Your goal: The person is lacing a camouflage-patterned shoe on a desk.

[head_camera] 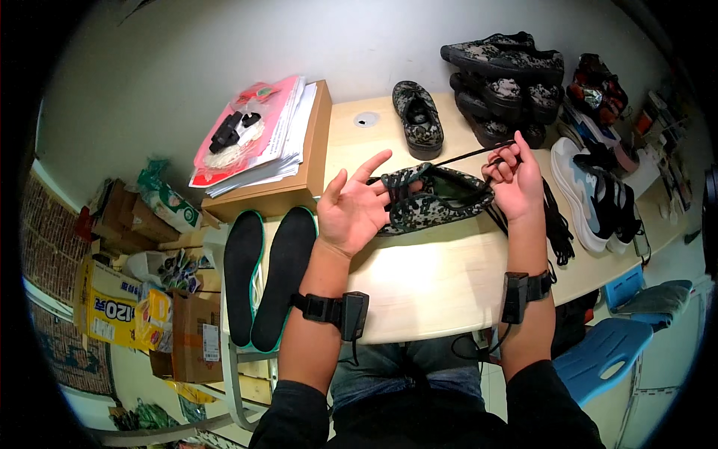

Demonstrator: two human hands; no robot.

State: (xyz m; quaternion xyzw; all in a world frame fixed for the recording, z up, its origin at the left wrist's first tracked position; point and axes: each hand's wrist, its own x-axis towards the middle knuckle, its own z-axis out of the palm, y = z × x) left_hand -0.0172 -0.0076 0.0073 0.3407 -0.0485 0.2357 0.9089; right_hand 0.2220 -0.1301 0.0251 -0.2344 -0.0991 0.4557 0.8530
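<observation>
A camouflage-patterned lace-up shoe (435, 210) lies on its side across the wooden table in front of me, partly laced at its throat. My left hand (359, 207) is palm up at its left end, thumb and index finger spread, other fingers reaching at or behind the lacing. My right hand (513, 179), raised at the shoe's other end, pinches a black shoelace (471, 152) that runs taut from the eyelets. A bundle of black laces (555, 224) lies right of my right wrist. Another camouflage shoe (418, 120) stands upright behind.
Two black insoles (269, 275) lie at the table's left edge. Behind them, papers (291, 129) rest on a cardboard box (318, 151). Several camouflage shoes (505, 84) are stacked at the back right, with a pair of sneakers (580, 196) nearer. A blue stool (606, 353) stands right of the table.
</observation>
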